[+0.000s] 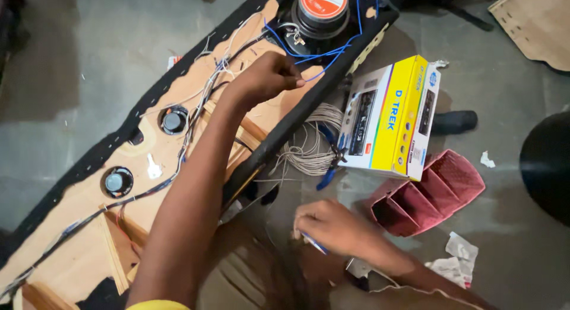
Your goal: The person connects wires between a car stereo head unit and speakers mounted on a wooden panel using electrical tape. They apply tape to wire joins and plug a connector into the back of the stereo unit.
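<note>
A long wooden panel [77, 250] edged in black fabric lies diagonally on the floor, back side up, with wires running along it. My left hand [267, 75] is closed on a blue wire [332, 51] that leads to a large round speaker [320, 13] with an orange-capped magnet at the panel's far end. Two small round speakers [174, 120] sit in the panel closer to me. My right hand [326, 227] rests low on the floor, fingers closed around a small tool with a blue tip [314, 243].
A yellow, white and blue cardboard box [395, 117] lies right of the panel, beside a coil of pale wire [312, 144] and blue-handled pliers [328, 173]. A red divided organiser [433, 191], crumpled paper scraps [454, 259] and a cut wooden board [534, 22] lie further right.
</note>
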